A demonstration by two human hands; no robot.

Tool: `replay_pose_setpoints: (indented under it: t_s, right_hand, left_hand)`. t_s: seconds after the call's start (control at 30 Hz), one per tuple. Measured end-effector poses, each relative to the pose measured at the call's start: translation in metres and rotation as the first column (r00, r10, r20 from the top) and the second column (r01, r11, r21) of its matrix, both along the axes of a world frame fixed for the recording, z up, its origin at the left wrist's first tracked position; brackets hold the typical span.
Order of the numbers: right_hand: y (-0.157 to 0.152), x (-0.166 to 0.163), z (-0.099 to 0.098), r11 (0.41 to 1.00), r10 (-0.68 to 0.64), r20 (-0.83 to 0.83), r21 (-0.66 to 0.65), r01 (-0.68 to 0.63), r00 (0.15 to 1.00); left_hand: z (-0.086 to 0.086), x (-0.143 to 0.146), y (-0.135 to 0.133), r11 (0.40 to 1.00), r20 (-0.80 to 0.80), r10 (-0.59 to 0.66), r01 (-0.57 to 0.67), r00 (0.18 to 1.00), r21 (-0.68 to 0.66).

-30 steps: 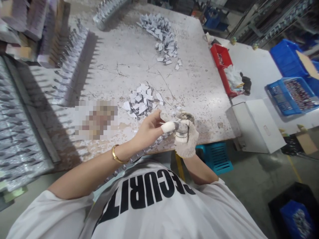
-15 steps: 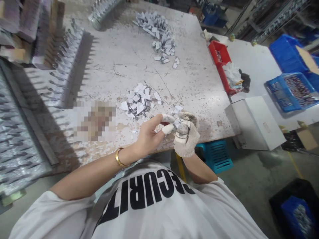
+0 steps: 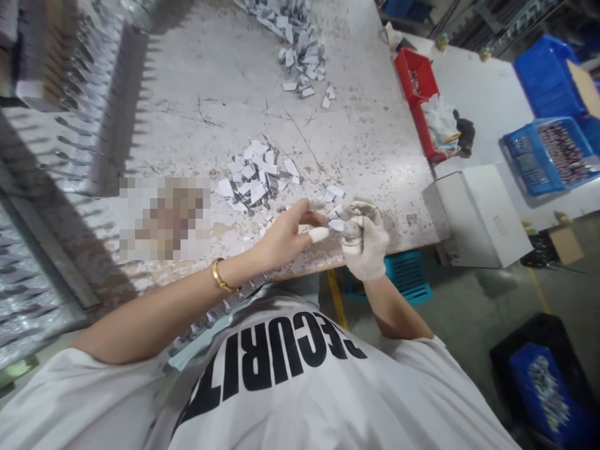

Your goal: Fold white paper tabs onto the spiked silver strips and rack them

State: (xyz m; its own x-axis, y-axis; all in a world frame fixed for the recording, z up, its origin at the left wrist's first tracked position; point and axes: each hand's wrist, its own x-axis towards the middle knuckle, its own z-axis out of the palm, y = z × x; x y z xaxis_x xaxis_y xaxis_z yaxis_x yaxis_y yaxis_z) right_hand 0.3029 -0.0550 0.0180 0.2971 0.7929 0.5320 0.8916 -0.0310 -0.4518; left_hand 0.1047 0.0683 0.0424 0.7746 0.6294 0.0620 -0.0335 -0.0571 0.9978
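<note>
My left hand (image 3: 285, 237), bare with a gold bangle (image 3: 220, 276) on its wrist, reaches over the table's front edge. A white cot covers its thumb (image 3: 319, 234). My right hand (image 3: 365, 237) wears a worn white knit glove with dark, grimy fingertips, and it pinches a small white piece (image 3: 336, 225). The two hands nearly meet above scattered white scraps (image 3: 334, 194). A heap of white-and-silver pieces (image 3: 250, 178) lies just beyond my left hand. I cannot tell whether my left fingers hold anything.
A second heap of pieces (image 3: 300, 44) lies far up the speckled white worktop (image 3: 187, 106). Rows of metal parts (image 3: 89, 106) stand along the left. A pixelated patch (image 3: 164, 219) hides part of the table. Right: red crate (image 3: 417, 78), white box (image 3: 478, 215), blue basket (image 3: 546, 156).
The whole view has tilted, with the table sliding left and up. My gloved right hand has moved slightly right, opening a wider gap from my left hand.
</note>
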Motion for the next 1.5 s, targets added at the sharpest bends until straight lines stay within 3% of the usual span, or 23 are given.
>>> replay_pose_setpoints:
  t_s: [0.1, 0.27, 0.4, 0.57, 0.83, 1.03, 1.23, 1.3, 1.37, 1.5]
  right_hand:
    - [0.004, 0.016, -0.010, 1.000, -0.022, 0.120, 0.006, 0.022, 0.993]
    - [0.009, 0.021, -0.040, 0.989, 0.013, 0.304, -0.147, 0.034, 0.953]
    - [0.011, 0.017, -0.046, 0.991, 0.034, 0.453, -0.134, 0.030, 0.891]
    - [0.015, 0.017, -0.042, 0.971, 0.075, 0.494, -0.234, 0.049, 0.866]
    - [0.031, 0.018, -0.031, 0.933, 0.237, 0.417, -0.349, -0.086, 0.878]
    - [0.032, 0.019, -0.049, 0.964, 0.214, 0.353, -0.227, -0.139, 0.911]
    - [0.028, 0.020, -0.060, 0.974, 0.180, 0.275, -0.185, -0.132, 0.944]
    - [0.026, 0.023, -0.060, 0.965, 0.192, 0.225, -0.218, -0.143, 0.955]
    - [0.024, 0.026, -0.059, 0.962, 0.203, 0.163, -0.218, -0.165, 0.966]
    - [0.021, 0.031, -0.057, 0.979, 0.169, 0.015, -0.120, -0.166, 0.985]
  left_hand:
    - [-0.012, -0.008, 0.003, 0.990, -0.127, 0.014, 0.004, 0.992, 0.144]
    - [-0.024, -0.030, 0.000, 0.951, -0.359, -0.010, 0.119, 0.933, 0.284]
    - [-0.030, -0.036, -0.005, 0.923, -0.376, -0.045, 0.182, 0.926, 0.339]
    - [-0.033, -0.036, -0.007, 0.911, -0.473, -0.116, 0.283, 0.873, 0.299]
    - [-0.043, -0.042, -0.011, 0.897, -0.414, -0.185, 0.325, 0.891, 0.300]
    - [-0.049, -0.042, -0.011, 0.885, -0.405, -0.194, 0.338, 0.893, 0.321]
    - [-0.041, -0.040, 0.001, 0.893, -0.421, -0.200, 0.341, 0.885, 0.293]
    - [-0.036, -0.035, 0.010, 0.898, -0.494, -0.156, 0.332, 0.855, 0.290]
    - [-0.034, -0.025, 0.022, 0.876, -0.583, -0.039, 0.308, 0.811, 0.371]
    - [-0.043, 0.005, 0.043, 0.746, -0.666, 0.191, 0.335, 0.721, 0.576]
